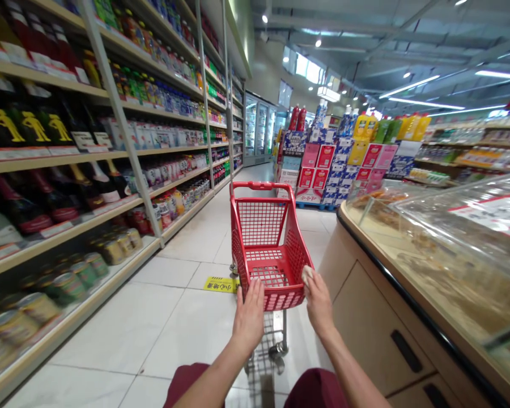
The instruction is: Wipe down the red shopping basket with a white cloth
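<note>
- As seen from the head camera, one red shopping cart (pixel 267 243) stood directly ahead of the person, its long axis running away from the body down the aisle floor (pixel 153 317), handle end nearest and front rim farthest.
- Both hands rested on the near rim of the cart: the left hand (pixel 250 314) lay with fingers curled over the basket's rear edge, closed on it; the right hand (pixel 318 300) gripped the right rear corner, also closed, with a small pale object (pixel 307 274) pinned beneath the fingers, its identity not discernible.
- Neither hand was clearly nearer; the two sat level with each other on either side of the cart's midline, arms extended forward.
- The basket appeared to hold no goods; its mesh bottom showed through.
- One yellow floor sticker (pixel 221 284) lay just to the left of the cart's wheels.
- Shelving (pixel 68 153) stocked with bottles and cans ran along the left of the aisle; several tiers were visible, the items too many and too blurred to count.
- One glass-topped table (pixel 408 272) curved along the right, close beside the cart.
- One stacked display of cartons (pixel 335 164) stood well ahead, beyond the cart's front.
</note>
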`<move>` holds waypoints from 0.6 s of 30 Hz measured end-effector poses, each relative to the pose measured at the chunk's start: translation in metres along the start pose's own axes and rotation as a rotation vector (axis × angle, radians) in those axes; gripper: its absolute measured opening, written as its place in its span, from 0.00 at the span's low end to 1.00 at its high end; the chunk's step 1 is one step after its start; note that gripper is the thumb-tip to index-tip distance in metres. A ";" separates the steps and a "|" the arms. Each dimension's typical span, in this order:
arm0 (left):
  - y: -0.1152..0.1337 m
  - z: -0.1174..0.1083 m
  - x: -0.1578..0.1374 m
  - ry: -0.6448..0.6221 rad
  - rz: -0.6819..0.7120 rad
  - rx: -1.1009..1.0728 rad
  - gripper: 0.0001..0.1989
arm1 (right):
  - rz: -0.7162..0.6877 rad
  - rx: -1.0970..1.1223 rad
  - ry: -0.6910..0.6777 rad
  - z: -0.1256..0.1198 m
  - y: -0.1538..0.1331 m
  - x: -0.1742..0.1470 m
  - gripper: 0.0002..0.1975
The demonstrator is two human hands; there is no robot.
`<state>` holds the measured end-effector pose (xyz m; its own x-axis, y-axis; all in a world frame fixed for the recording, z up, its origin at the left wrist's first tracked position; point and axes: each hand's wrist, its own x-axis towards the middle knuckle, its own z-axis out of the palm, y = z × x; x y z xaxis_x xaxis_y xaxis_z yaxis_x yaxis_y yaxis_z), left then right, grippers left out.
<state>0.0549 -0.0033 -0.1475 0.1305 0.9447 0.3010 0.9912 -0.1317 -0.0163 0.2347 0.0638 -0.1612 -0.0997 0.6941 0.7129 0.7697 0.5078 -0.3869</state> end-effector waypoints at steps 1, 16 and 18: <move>0.001 0.000 0.000 0.005 -0.003 -0.003 0.34 | 0.021 -0.020 0.014 -0.001 0.001 0.000 0.20; 0.010 -0.005 -0.002 -0.023 0.011 -0.054 0.30 | -0.066 0.067 -0.022 0.002 -0.021 -0.016 0.24; 0.010 -0.005 -0.002 -0.025 0.019 -0.047 0.30 | -0.153 0.104 -0.062 0.008 -0.025 -0.020 0.24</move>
<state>0.0645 -0.0078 -0.1437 0.1500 0.9490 0.2775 0.9864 -0.1628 0.0236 0.2125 0.0410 -0.1705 -0.2514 0.6334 0.7319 0.6733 0.6577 -0.3378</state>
